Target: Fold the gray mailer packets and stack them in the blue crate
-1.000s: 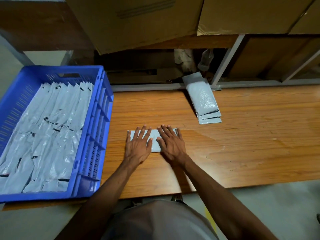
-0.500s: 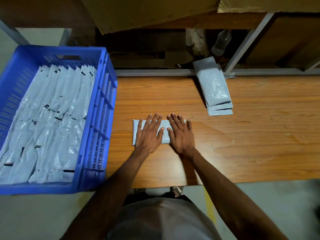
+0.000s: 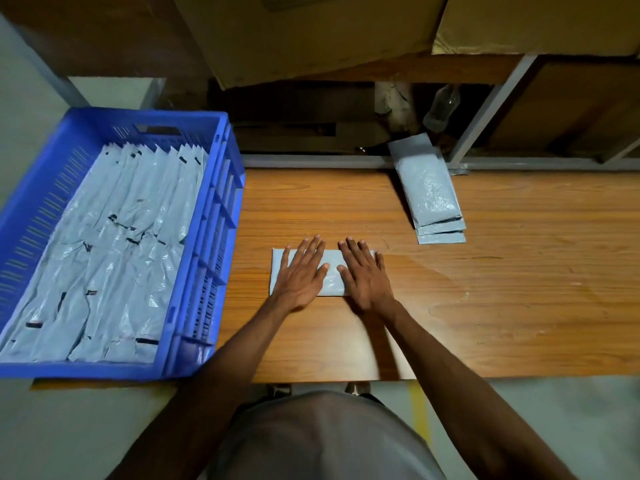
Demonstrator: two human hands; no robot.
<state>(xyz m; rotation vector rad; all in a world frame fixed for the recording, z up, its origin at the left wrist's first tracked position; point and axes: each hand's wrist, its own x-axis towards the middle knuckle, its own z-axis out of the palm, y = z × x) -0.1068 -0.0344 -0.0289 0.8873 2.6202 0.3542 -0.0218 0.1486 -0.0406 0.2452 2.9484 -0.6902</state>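
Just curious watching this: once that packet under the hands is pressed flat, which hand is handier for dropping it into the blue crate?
Probably the left hand: it presses the folded packet on the side nearer the blue crate; the right hand would cross over.

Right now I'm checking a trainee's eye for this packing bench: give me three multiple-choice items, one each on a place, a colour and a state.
1. Where does the small pile of unfolded gray plastic mailers lie?
A in the crate
B at the table's far edge
C on the floor

2. What colour is the slotted plastic crate?
A blue
B red
C green

3. How do the left hand and right hand meet the gray mailer packet on the wooden table?
A pinching a corner
B lifting it
C pressing flat

Key: 1 B, beside the shelf rail; 2 A, blue walls; 3 C, fingers straight.
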